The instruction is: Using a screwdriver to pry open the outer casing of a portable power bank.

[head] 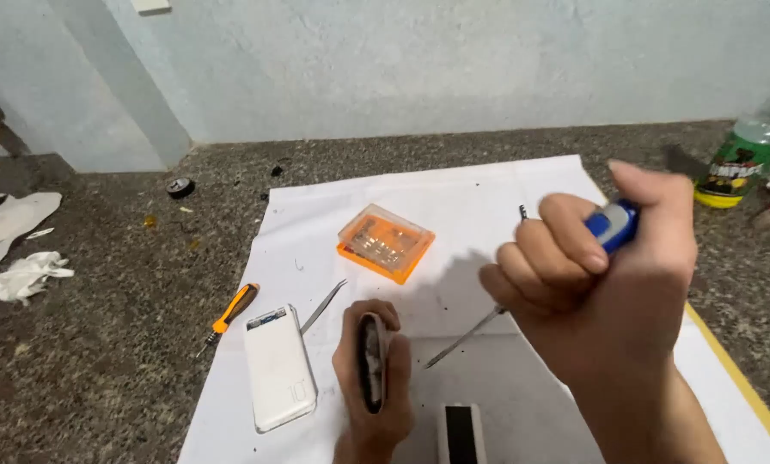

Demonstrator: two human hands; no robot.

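My left hand (373,378) grips a slim dark device (371,361) held on its edge over a white sheet (454,198). My right hand (604,275) is raised at the right and closed around a blue-and-white screwdriver handle (613,225). Its thin metal shaft (462,338) slants down to the left, with the tip close to the right side of my left hand.
On the sheet lie an orange clear-lidded bit case (386,243), a white power bank (279,367), metal tweezers (322,306) and a white box with a dark face (462,434). An orange screwdriver (230,314) lies on the speckled floor. A green-labelled bottle (744,155) stands far right.
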